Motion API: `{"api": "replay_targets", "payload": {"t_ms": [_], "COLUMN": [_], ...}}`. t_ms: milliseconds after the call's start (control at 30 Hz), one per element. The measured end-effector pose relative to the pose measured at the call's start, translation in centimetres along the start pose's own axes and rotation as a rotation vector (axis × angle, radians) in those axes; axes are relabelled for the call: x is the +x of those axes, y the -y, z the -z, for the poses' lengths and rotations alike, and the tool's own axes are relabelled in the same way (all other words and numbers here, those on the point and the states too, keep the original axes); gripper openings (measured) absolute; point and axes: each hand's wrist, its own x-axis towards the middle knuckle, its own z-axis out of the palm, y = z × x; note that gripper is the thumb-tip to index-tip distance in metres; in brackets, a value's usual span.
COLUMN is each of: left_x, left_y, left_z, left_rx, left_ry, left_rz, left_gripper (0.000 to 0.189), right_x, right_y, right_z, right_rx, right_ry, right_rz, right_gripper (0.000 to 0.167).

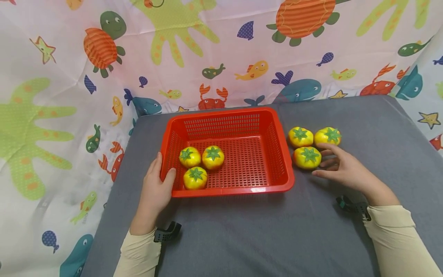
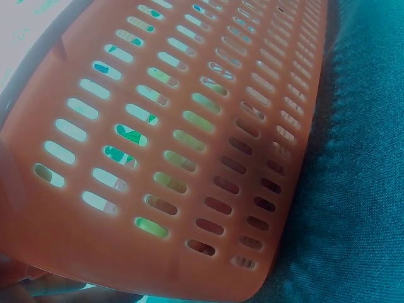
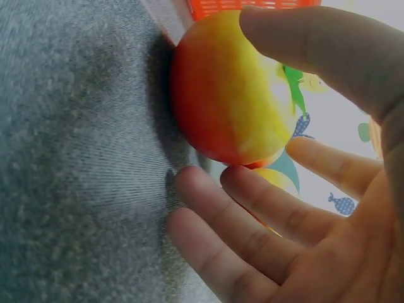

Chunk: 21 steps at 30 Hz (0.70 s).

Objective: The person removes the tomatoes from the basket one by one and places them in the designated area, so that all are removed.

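My left hand (image 1: 156, 189) grips the left side of a red plastic basket (image 1: 232, 191), its thumb over the rim; the slotted basket wall (image 2: 183, 126) fills most of the left wrist view. Inside, at the left, sit several yellow-and-red fruits with green leafy tops, one of them nearest the front (image 1: 195, 181). Right of the basket, a cluster of the same fruits rests on the cloth. My right hand (image 1: 346, 169) is beside the cluster's front fruit (image 1: 307, 158), fingers spread. In the right wrist view its thumb and fingers surround that fruit (image 3: 230, 88) loosely, without a visible grip.
A grey cloth (image 1: 249, 238) covers the table. Behind and to the left hangs a white curtain (image 1: 221, 46) printed with sea animals. Two more fruits, a back left one (image 1: 300, 136) and a back right one (image 1: 327, 135), stand close to the right hand.
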Motion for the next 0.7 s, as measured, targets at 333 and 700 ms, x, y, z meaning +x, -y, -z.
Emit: {"api": "replay_targets", "payload": {"t_ms": [333,700], "left_x": [0.0,0.0], "left_y": [0.1,0.1], "left_z": [-0.1,-0.1], "left_rx": [0.012,0.016], "left_ry": [-0.001,-0.004], "left_rz": [0.017,0.001], "left_gripper": [0.077,0.076], "right_x": [-0.2,-0.4], "right_y": [0.9,1.4], "right_z": [0.3,0.9], "right_rx": [-0.046,-0.078], "right_ry": [0.007,-0.002], "right_rz": [-0.002,-0.015], "right_gripper": [0.089,0.084]}}
